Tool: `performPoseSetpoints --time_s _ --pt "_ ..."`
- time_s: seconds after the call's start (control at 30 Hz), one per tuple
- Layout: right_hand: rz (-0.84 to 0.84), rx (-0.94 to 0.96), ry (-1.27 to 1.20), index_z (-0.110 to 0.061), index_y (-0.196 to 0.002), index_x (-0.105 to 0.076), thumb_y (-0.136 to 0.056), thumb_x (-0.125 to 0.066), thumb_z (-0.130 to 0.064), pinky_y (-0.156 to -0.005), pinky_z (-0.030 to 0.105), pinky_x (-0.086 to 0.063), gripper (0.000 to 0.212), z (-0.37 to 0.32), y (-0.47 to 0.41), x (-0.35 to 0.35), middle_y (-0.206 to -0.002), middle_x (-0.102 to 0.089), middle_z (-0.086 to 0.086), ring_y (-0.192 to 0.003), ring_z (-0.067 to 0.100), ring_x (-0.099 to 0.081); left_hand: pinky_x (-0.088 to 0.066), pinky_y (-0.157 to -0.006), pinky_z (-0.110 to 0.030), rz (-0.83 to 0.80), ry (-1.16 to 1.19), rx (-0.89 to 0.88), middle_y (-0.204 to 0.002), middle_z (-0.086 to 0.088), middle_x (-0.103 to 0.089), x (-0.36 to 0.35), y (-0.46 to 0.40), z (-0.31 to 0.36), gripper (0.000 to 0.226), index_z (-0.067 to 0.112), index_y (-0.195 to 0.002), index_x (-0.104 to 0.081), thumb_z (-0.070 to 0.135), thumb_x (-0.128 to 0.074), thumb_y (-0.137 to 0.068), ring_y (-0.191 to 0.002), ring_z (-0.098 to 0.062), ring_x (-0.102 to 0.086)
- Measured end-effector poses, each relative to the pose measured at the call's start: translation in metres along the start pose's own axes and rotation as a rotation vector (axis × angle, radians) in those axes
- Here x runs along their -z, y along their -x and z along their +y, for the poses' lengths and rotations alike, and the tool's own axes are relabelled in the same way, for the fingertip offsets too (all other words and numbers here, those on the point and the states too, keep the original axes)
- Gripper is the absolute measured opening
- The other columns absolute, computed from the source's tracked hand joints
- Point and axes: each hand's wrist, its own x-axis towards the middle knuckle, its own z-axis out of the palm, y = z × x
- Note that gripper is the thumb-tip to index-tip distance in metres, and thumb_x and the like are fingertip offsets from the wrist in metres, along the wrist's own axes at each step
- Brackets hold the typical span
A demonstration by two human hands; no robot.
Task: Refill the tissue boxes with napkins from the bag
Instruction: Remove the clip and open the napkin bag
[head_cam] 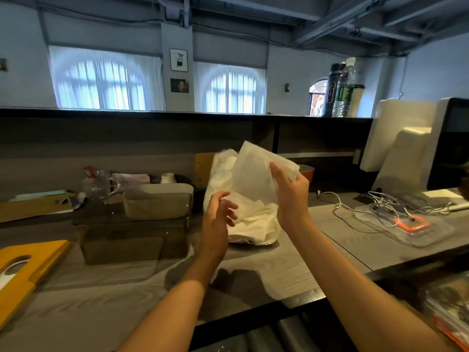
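Napkins (253, 219) sit bunched inside the translucent plastic bag (251, 174), which stands on the grey counter (291, 270) straight ahead of you, between the smoky clear container (132, 240) and the tangle of white cables (380, 207). Your right hand (291, 194) pinches the bag's upper flap and holds it up, while your left hand (218, 219) hovers at the bag's near side with fingers loosely spread, gripping nothing. At your far left a yellow tissue box (28, 265) lies on the counter, well apart from the bag.
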Motion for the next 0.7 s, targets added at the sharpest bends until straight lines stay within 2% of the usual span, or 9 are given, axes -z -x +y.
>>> performPoseSetpoints --time_s 0.07,0.13,0.23,0.33,0.4,0.47,0.53,0.6,0.7 --pt "-0.031 -0.061 -0.129 -0.02 -0.116 -0.058 -0.09 -0.066 -0.031 -0.079 0.039 -0.059 0.028 -0.01 -0.007 -0.011 -0.109 -0.065 0.004 -0.1 0.024 -0.065 -0.055 -0.076 -0.027 -0.073 0.195 0.091 -0.116 -0.008 -0.066 -0.001 -0.005 0.0 0.087 0.024 -0.125 -0.056 0.086 -0.058 -0.064 -0.098 -0.023 -0.067" --pt "-0.093 -0.16 -0.203 -0.018 -0.123 -0.058 -0.089 -0.067 -0.037 -0.078 0.04 -0.058 0.04 -0.007 -0.014 -0.02 -0.118 -0.065 0.009 -0.104 0.028 -0.065 -0.054 -0.088 -0.027 -0.153 0.331 0.152 -0.13 -0.003 -0.062 -0.001 -0.008 0.002 0.106 0.023 -0.135 -0.05 0.088 -0.067 -0.053 -0.115 -0.017 -0.064" --pt "-0.127 -0.378 0.011 -0.021 -0.12 -0.06 -0.084 -0.073 -0.042 -0.089 0.045 -0.056 0.045 0.024 -0.014 -0.035 -0.121 -0.064 0.009 -0.107 0.028 -0.064 -0.045 -0.105 -0.034 -0.185 0.424 0.174 -0.139 -0.001 -0.059 0.002 -0.01 0.0 0.102 0.022 -0.144 -0.043 0.072 -0.077 -0.061 -0.128 -0.016 -0.056" --pt "-0.102 -0.469 0.177 -0.027 -0.113 -0.056 -0.083 -0.071 -0.049 -0.09 0.044 -0.056 0.041 0.054 -0.006 -0.042 -0.115 -0.061 0.004 -0.102 0.023 -0.061 -0.046 -0.106 -0.04 -0.066 0.397 0.262 -0.133 -0.002 -0.063 0.002 -0.01 0.0 0.075 0.026 -0.139 -0.049 0.056 -0.076 -0.076 -0.122 -0.02 -0.06" --pt "-0.14 -0.436 0.211 -0.025 -0.102 -0.058 -0.091 -0.063 -0.046 -0.074 0.031 -0.056 0.024 0.064 0.004 -0.044 -0.098 -0.064 0.0 -0.084 0.013 -0.063 -0.05 -0.101 -0.041 0.061 0.282 0.307 -0.124 0.003 -0.066 0.001 -0.013 -0.002 0.044 0.033 -0.126 -0.056 0.046 -0.068 -0.086 -0.114 -0.016 -0.063" --pt "-0.168 -0.342 0.311 -0.031 -0.096 -0.051 -0.096 -0.057 -0.043 -0.07 0.027 -0.052 0.013 0.072 0.016 -0.043 -0.094 -0.06 -0.005 -0.08 0.009 -0.059 -0.055 -0.089 -0.035 0.15 0.268 0.327 -0.117 0.003 -0.07 0.003 -0.017 -0.005 0.026 0.032 -0.12 -0.062 0.038 -0.062 -0.094 -0.105 -0.014 -0.066" --pt "-0.177 -0.185 0.414 -0.03 -0.09 -0.051 -0.098 -0.054 -0.041 -0.068 0.024 -0.05 0.013 0.076 0.021 -0.036 -0.088 -0.057 -0.008 -0.078 0.005 -0.055 -0.056 -0.089 -0.039 0.214 0.321 0.374 -0.116 0.0 -0.071 0.009 -0.022 -0.009 0.027 0.027 -0.122 -0.063 0.035 -0.06 -0.097 -0.104 -0.018 -0.067" --pt "-0.21 0.016 0.458 -0.023 -0.079 -0.057 -0.099 -0.052 -0.038 -0.062 0.024 -0.042 0.025 0.076 0.018 -0.029 -0.075 -0.055 -0.002 -0.067 0.008 -0.051 -0.055 -0.093 -0.047 0.187 0.423 0.417 -0.117 -0.003 -0.071 0.014 -0.024 -0.009 0.035 0.025 -0.129 -0.06 0.039 -0.057 -0.097 -0.107 -0.024 -0.068" --pt "-0.105 0.1 0.307 -0.013 -0.096 -0.07 -0.095 -0.046 -0.047 -0.069 0.032 -0.053 0.042 0.077 0.009 -0.019 -0.088 -0.068 0.006 -0.08 0.016 -0.064 -0.059 -0.072 -0.035 0.08 0.601 0.446 -0.107 -0.009 -0.075 0.017 -0.022 0.004 0.036 0.018 -0.13 -0.058 0.036 -0.044 -0.103 -0.098 -0.023 -0.072"
